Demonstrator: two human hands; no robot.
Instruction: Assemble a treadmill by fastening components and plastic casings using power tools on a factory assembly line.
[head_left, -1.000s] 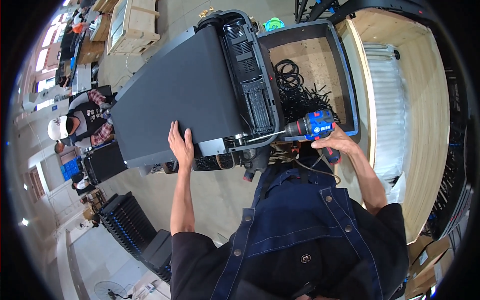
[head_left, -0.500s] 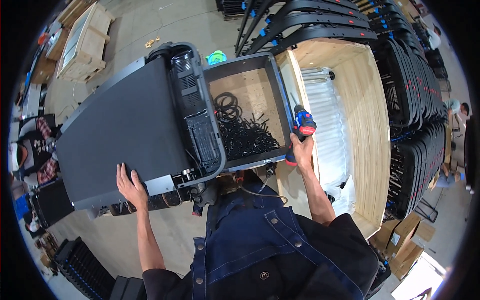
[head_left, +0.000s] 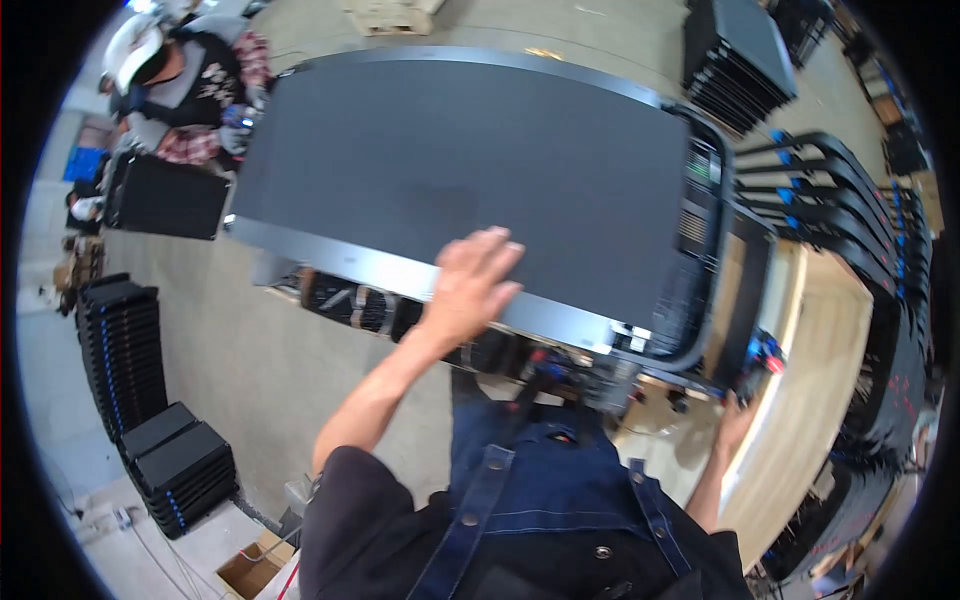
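A treadmill deck with a black running belt (head_left: 460, 180) and grey side rails (head_left: 370, 270) lies across in front of me. My left hand (head_left: 472, 285) is over its near edge, fingers spread, holding nothing; whether it touches the belt cannot be told. At the deck's right end is the uncovered motor compartment (head_left: 693, 230). Beyond that, my right hand (head_left: 738, 415) is closed on a blue and red cordless drill (head_left: 764, 352), beside the dark-rimmed tray (head_left: 752, 290). Blur and the tray edge hide part of its grip.
A wooden crate (head_left: 830, 345) stands at right, with black curved frames (head_left: 835, 170) behind it. At far left a co-worker in a white cap (head_left: 135, 45) works by the deck's end. Black panels are stacked at left (head_left: 125, 350) and far right (head_left: 745, 60).
My view has swung left, so the deck now fills the middle. My left hand has lifted and shifted along the near rail toward the motor end. The drill stays in my right hand.
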